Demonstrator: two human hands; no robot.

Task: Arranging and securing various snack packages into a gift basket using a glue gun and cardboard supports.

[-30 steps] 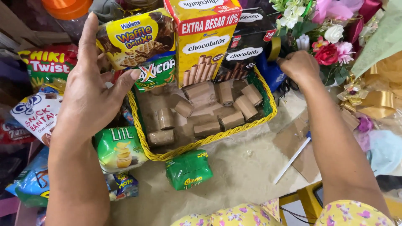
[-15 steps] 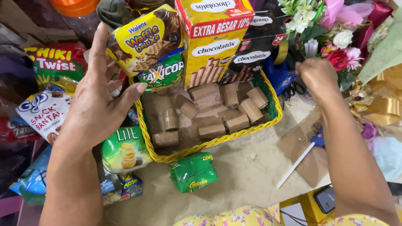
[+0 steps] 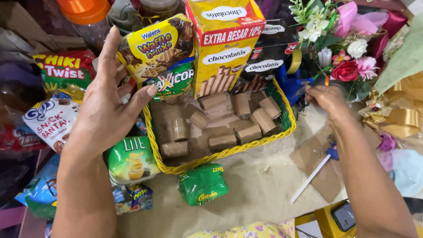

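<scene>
Standing over the work, I see the person's left hand (image 3: 105, 110) spread open, fingers loose and grasping nothing, its thumb tip resting against the lower edge of a yellow wafer snack bag (image 3: 154, 46) that leans upright at the back left corner of a yellow woven basket (image 3: 220, 153). Just below that bag sits a green corn snack packet (image 3: 174, 81), and beside it a tall yellow and red box of wafer sticks (image 3: 224, 44) stands upright, with a black box (image 3: 269, 59) of the same kind tucked at its right. The basket floor is packed with brown cardboard rolls (image 3: 220, 121), some upright and some lying flat. The right hand (image 3: 328, 99) is off the basket's right rim, near a bunch of artificial flowers (image 3: 339, 53), its fingers curled in; I cannot tell whether they pinch anything. In front of the basket a small green packet (image 3: 202, 184) lies on the sandy surface (image 3: 255, 185), and a green and white crisp bag (image 3: 132, 158) lies at the left corner, touching the rim.
</scene>
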